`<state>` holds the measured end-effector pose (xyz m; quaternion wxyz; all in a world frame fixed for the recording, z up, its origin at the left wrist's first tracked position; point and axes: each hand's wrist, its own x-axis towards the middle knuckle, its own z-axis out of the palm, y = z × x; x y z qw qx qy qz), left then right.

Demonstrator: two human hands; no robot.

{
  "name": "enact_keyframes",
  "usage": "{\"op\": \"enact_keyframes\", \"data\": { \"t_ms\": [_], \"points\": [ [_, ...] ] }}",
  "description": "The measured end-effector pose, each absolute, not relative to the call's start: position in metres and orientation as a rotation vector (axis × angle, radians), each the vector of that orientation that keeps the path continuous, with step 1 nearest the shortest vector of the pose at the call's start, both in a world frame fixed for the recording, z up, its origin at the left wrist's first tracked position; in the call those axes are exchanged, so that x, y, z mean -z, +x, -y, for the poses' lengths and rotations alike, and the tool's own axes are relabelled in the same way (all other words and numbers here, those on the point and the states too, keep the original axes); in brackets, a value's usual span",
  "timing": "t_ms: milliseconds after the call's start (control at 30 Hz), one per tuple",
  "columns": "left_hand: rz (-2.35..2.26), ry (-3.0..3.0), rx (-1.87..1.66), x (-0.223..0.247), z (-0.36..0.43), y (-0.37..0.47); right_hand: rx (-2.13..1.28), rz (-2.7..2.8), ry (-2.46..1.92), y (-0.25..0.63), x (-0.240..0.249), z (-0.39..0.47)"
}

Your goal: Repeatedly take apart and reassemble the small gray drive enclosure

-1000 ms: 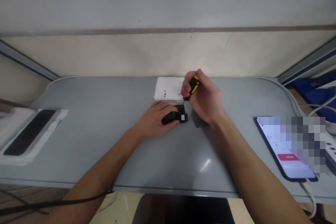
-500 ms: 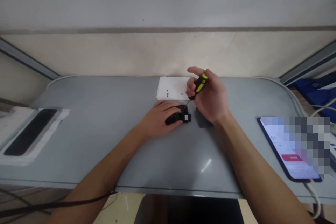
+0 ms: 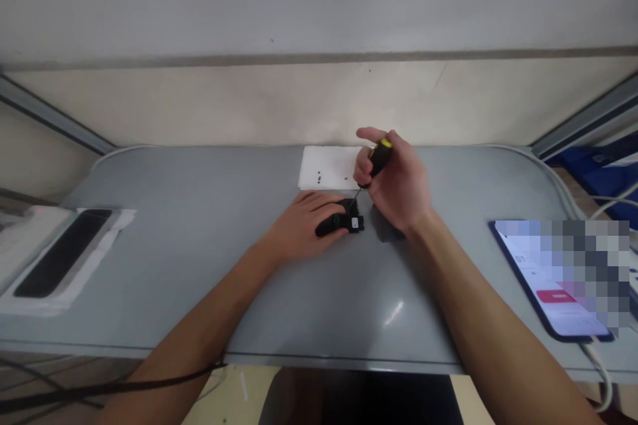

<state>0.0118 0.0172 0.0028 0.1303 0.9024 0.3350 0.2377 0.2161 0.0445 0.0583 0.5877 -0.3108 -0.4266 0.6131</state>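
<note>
On the grey table (image 3: 199,212), my left hand (image 3: 302,229) is closed around a small black device (image 3: 329,224), its fingers pressing on it from the left. A part with a small white label (image 3: 354,223) shows at the device's right end. My right hand (image 3: 399,179) grips a black and yellow screwdriver (image 3: 380,157), tilted, its thin shaft pointing down into the device. Whether the tip sits in a screw is too small to tell. Behind the device lies white paper (image 3: 331,163) with several tiny dark screws (image 3: 319,178) on it.
A dark flat piece (image 3: 387,229) lies partly under my right wrist. At the right is a lit phone (image 3: 568,305) with a white cable. A black slab (image 3: 64,252) lies on white sheets at the left. A wall (image 3: 249,103) stands behind the table.
The screwdriver handle has turned in my right hand, so its yellow side stripe no longer shows. Both hands have otherwise kept their places; the view has shifted slightly.
</note>
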Motion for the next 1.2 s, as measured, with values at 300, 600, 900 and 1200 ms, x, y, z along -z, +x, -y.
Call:
{"op": "enact_keyframes", "data": {
  "t_ms": [300,600,900,1200],
  "points": [
    [-0.969,2.613,-0.681,-0.004,-0.017,0.012,-1.372,0.966,-0.698,0.219,-0.048,-0.048],
    [-0.976,2.635,-0.708,-0.004,-0.017,0.013,-1.463,0.946,-0.659,0.22,-0.055,-0.045],
    [-0.995,2.625,-0.668,-0.003,-0.018,0.013,-1.415,0.976,-0.695,0.218,-0.052,-0.048],
    [-0.976,2.649,-0.713,0.0,-0.018,0.011,-1.158,1.056,-0.786,0.215,-0.049,-0.044]
  ]
}}
